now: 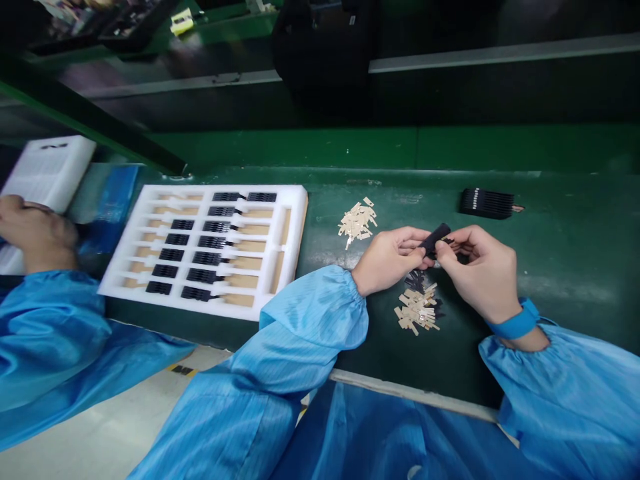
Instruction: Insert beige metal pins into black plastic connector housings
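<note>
My left hand (393, 259) grips a dark, block-like black part (436, 239) between thumb and fingers, its upper end tilted to the right. On the part's right side my right hand (477, 263) is closed in a pinch; what sits between those fingertips is mostly hidden. Just below both hands lies a pile of flat, pale metal tabs (419, 310), with small black pieces (416, 279) at its top. A second heap of pale tabs (358, 220) is on the green bench beyond my left hand. Farther right rests a black finned block (487, 203) with a small tab sticking out.
Left of me, a white foam tray (300, 220) holds several black finned blocks in its slots. A co-worker's hand (37, 233) rests by another white foam piece (50, 167) and a blue sheet (116, 200). A green post (100, 127) slants over the bench; a dark ledge runs behind.
</note>
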Tool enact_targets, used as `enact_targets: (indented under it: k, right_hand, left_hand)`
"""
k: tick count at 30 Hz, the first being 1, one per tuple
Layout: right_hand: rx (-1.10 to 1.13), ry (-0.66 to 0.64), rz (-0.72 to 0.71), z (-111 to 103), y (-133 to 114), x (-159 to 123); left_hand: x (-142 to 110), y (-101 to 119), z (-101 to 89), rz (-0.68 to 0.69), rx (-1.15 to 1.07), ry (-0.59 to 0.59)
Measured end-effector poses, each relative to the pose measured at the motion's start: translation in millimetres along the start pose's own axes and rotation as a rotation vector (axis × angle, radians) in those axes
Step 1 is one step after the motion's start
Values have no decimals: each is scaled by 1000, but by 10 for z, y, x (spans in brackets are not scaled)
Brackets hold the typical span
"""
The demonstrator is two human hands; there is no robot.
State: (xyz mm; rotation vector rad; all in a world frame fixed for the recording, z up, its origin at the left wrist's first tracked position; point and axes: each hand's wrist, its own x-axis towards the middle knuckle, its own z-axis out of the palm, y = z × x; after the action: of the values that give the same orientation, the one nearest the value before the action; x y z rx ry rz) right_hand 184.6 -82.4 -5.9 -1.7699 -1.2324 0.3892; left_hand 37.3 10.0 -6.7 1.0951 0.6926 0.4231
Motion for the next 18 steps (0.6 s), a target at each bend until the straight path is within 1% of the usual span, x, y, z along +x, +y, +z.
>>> enact_targets:
  k: [4, 7, 9, 10, 12, 15, 18]
  right_hand:
    - [-101, 34, -100, 1, -64, -21]
    - [-207, 41, -190, 10, -83, -46]
    - [-290, 41, -225, 10, -69, -57]
    - [-331, 56, -221, 5, -57, -59]
    - [-368, 133, -184, -14, -36, -55]
    - [-277, 264, -126, -53, -36, -41]
    - [-180, 287, -121, -68, -62, -38]
  left_hand:
    - [-9, -26, 32, -5, -17, 20]
    - [-9, -66, 47, 25, -5, 44]
    - [-5, -88, 51, 44, 7, 61]
    - [-4, -92, 52, 43, 11, 67]
    - [-6, -80, 55, 24, 4, 66]
    - [-23, -22, 63, 23, -32, 47]
    - [-48, 36, 75, 52, -42, 49]
